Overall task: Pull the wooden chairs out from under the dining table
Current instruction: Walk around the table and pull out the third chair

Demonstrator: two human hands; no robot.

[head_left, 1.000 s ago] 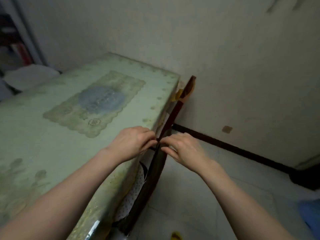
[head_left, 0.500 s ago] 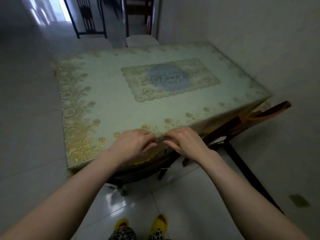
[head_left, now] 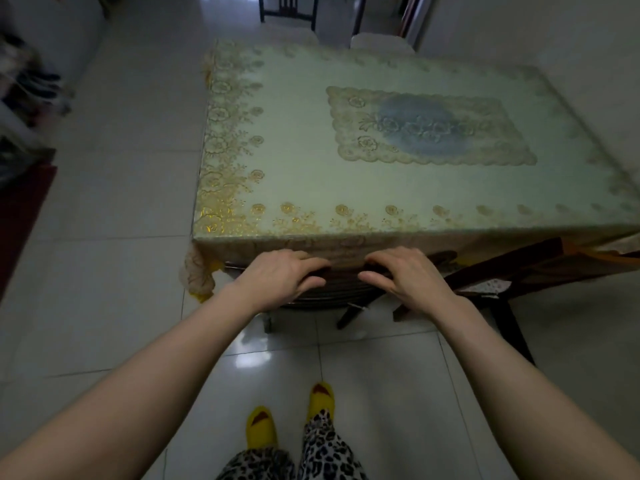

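Hands were on the top rail of a dark wooden chair at the near edge of the table. The left hand lay over the rail with its fingers curled over the top and the thumb under, so it was clamped on the chair. The right hand did the same just beside it, fingers over the rail and thumb below. The chair was pushed in under the table, with only its back and two legs showing.

A second wooden chair stood to the right of the first one. It was tilted and stuck out from under the table edge, with one long dark leg on the floor. A patterned seat pad showed on it.

A pale green tablecloth with gold flowers covered the table and hung down over the near edge, right above the hands. One corner of the cloth drooped down at the left of the chair. A blue flower patch sat in the middle of the cloth.

At the far side of the table were two more chair backs with pale seats. The floor was shiny white tile. A white wall stood to the right of the table. Yellow slippers and spotted trousers showed on the floor, near the chair.
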